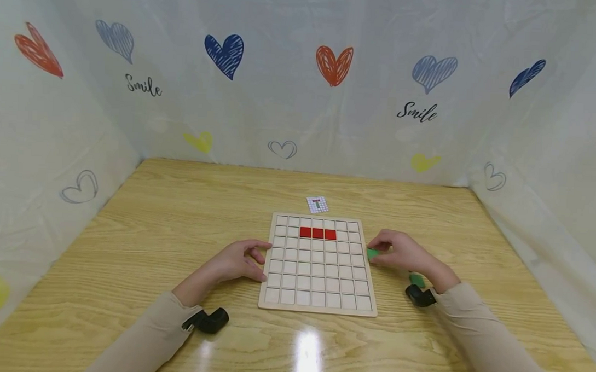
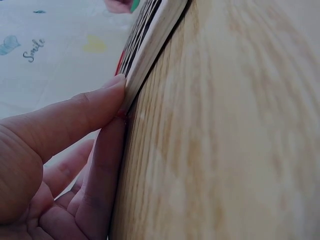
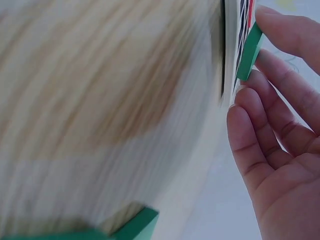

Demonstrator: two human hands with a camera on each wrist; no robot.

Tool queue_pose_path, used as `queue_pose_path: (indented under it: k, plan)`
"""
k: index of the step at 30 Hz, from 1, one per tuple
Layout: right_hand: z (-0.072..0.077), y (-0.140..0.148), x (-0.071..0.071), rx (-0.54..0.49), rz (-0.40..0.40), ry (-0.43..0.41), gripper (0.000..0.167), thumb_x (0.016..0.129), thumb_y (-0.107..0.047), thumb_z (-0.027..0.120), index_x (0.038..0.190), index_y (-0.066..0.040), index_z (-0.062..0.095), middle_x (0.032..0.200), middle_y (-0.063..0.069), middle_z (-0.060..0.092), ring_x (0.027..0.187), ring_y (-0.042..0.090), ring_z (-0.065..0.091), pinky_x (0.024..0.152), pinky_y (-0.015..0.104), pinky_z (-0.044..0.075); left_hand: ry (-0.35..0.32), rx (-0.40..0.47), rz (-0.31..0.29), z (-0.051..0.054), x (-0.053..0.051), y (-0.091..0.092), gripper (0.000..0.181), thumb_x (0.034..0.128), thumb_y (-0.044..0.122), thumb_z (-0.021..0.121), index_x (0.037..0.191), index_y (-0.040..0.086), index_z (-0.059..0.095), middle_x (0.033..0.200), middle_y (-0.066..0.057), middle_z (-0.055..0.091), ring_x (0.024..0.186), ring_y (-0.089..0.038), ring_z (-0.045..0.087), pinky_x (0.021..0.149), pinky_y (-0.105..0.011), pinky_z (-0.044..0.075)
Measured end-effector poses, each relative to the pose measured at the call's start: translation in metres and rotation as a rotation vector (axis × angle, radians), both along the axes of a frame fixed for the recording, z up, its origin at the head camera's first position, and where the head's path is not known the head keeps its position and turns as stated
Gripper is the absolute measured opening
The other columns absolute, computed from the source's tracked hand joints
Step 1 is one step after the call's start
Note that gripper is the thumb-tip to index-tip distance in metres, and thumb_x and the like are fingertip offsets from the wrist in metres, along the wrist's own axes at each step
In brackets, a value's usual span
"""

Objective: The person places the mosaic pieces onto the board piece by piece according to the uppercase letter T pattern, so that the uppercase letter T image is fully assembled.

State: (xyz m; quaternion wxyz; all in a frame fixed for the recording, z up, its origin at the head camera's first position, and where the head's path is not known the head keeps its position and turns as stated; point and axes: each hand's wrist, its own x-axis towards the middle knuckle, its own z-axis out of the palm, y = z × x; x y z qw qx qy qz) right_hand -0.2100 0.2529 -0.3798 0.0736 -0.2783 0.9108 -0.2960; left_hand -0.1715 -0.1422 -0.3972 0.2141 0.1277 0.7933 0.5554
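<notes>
Head view bright, evenly lit; white glare on surface (image 1: 203,204), low centre. Wrist views dimmer; right's surface streaky-blurred, left's soft.

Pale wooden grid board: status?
Left hand touching board. Right hand pinching flat green tile. Three red square tiles on board. No obstruction visible.

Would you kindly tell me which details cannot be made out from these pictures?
Head view: the printed card is too small to count its green squares reliably.
Right wrist view: the bottom edge cuts off the loose green blocks, leaving their number unclear.
Left wrist view: the low angle and the edge of the board hide most of the red tiles.
Right wrist view: blur smears the grain of the table.
</notes>
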Motion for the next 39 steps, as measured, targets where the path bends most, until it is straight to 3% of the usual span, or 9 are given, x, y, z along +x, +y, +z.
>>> queue_pose_path:
  k: [39]
  plan:
    - [0.005,-0.053,-0.018,-0.046,0.148,0.037,0.020,0.079,-0.013,0.075,0.095,-0.004,0.068,0.088,-0.001,0.059,0.081,0.015,0.054,0.073,0.031,0.047,-0.007,-0.012,0.003,0.001,0.000,0.001,0.071,0.0705,-0.001,0.079,0.133,-0.003,0.046,0.094,-0.013,0.053,0.073,-0.019,0.061,0.067,-0.030,0.050]
